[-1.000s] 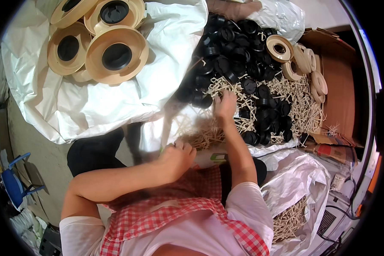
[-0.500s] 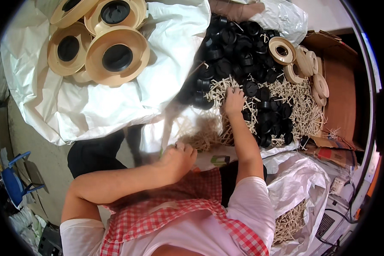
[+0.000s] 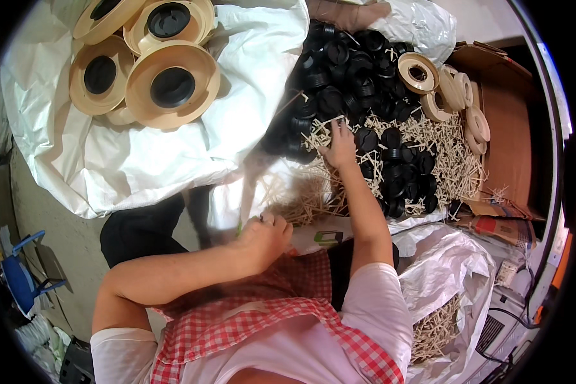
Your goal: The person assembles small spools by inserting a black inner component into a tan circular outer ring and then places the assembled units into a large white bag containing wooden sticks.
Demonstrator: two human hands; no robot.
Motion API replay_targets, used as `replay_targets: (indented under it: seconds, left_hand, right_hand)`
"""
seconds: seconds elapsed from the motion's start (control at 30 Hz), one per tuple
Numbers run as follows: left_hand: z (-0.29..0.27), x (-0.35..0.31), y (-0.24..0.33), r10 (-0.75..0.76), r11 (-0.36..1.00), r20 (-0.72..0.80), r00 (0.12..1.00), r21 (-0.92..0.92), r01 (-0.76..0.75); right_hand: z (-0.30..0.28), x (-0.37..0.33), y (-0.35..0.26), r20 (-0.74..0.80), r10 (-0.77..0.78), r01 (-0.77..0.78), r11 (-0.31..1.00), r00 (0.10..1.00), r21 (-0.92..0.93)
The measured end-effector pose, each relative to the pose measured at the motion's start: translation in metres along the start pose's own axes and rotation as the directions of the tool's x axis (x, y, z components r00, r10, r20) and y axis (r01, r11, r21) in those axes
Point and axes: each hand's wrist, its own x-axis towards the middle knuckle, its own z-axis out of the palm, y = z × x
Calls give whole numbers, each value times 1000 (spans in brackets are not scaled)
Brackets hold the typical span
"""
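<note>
My right hand [image 3: 340,148] reaches out over the pile, fingers stretched forward and thumb apart. Its fingertips are at a round black plastic cap [image 3: 330,102], beside small pale stick-like pieces [image 3: 315,136]; whether they touch the cap I cannot tell. Close to my lap, my left hand [image 3: 267,242] is closed with the fingers curled in. Whatever it may hold is hidden by the fingers. A loose heap of thin pale sticks [image 3: 304,206] lies just beyond that hand.
At the upper left, a white sack [image 3: 249,96] bears several beige funnel-shaped rings [image 3: 201,70] with black centres. Smaller cream rings [image 3: 451,93] lie by a cardboard box [image 3: 509,128] on the right. Another white bag [image 3: 454,262] holds pale sticks. A blue chair [image 3: 16,275] stands left.
My right hand has shifted slightly left, and its fingers have stretched from the pale sticks toward a black cap. My left hand stays closed in nearly the same place.
</note>
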Motion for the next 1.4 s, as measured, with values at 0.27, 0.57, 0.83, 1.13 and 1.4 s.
replay_targets:
  seconds: [0.27,0.57,0.83,1.13,1.4]
  left_hand:
    - [-2,-2,1,16,1000,-42,999,5,-15]
    - [0,-4,-1,27,1000,-31,999,18,-26]
    - [-3,-9,0,28,997,-83,996,74,-22]
    - [8,-6,0,11,1000,-32,999,-27,-12]
    - [7,0,-3,-17,992,105,994,-122,29]
  right_hand:
    - [25,-53,6,203,-75,135,946,976,-296]
    - [2,-89,-14,463,-264,157,954,846,257]
    - [-9,-59,0,152,587,-605,745,795,280]
    - [43,-26,48,373,208,-361,840,904,406]
    - [36,-33,32,352,283,-282,958,892,-56]
